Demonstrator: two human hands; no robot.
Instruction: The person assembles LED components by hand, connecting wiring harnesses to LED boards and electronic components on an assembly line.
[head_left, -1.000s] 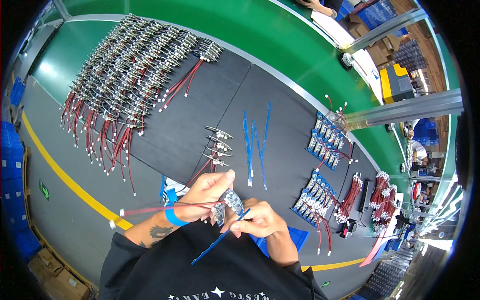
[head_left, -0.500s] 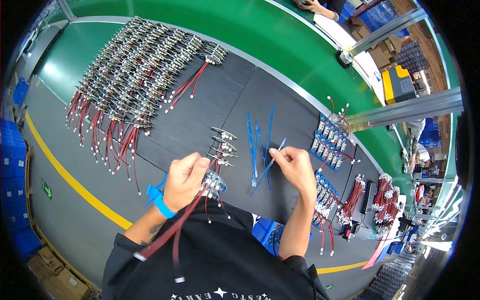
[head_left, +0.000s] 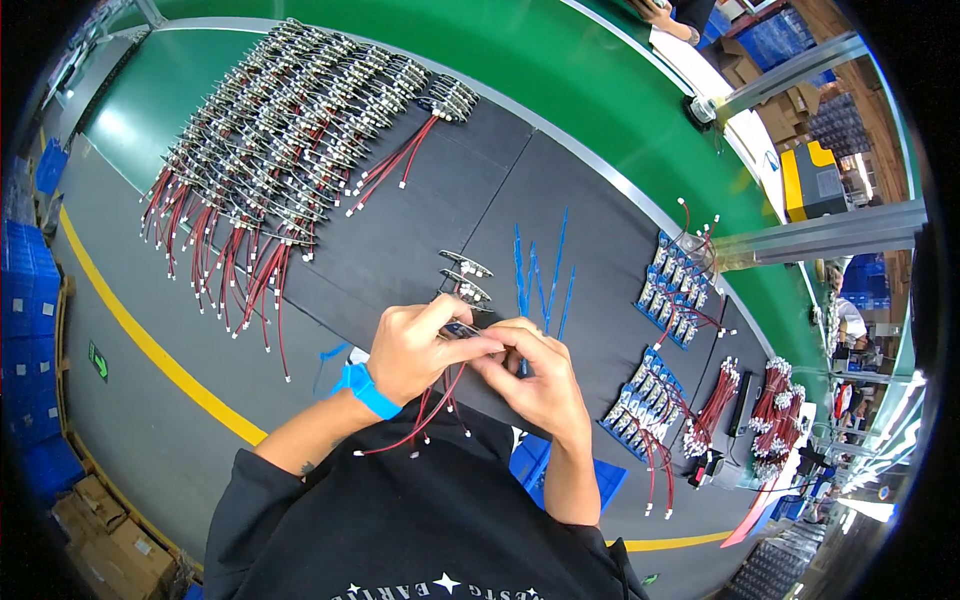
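Observation:
My left hand [head_left: 418,345] is closed around a small circuit board [head_left: 460,328], mostly hidden by fingers; dark red wires [head_left: 425,420] with white plugs hang below it. My right hand [head_left: 535,375] meets it from the right, its thumb and fingers pinched at the board's edge. How many boards are in the grip I cannot tell. Just beyond the hands, a few slim boards [head_left: 466,265] stand on edge on the black mat. Several thin blue strips [head_left: 541,280] lie on the mat to the right of them.
Rows of wired boards [head_left: 290,130] cover the far left of the black mat [head_left: 420,215]. Blue board panels [head_left: 645,400] lie at the right, followed by red wire bundles [head_left: 712,405]. A metal post [head_left: 820,235] juts in at the right. Another person's hand [head_left: 660,15] shows at the top.
My right hand has left the blue strip it pinched, now among the others on the mat, and moved left to the boards. My left hand has shifted right and up to meet it.

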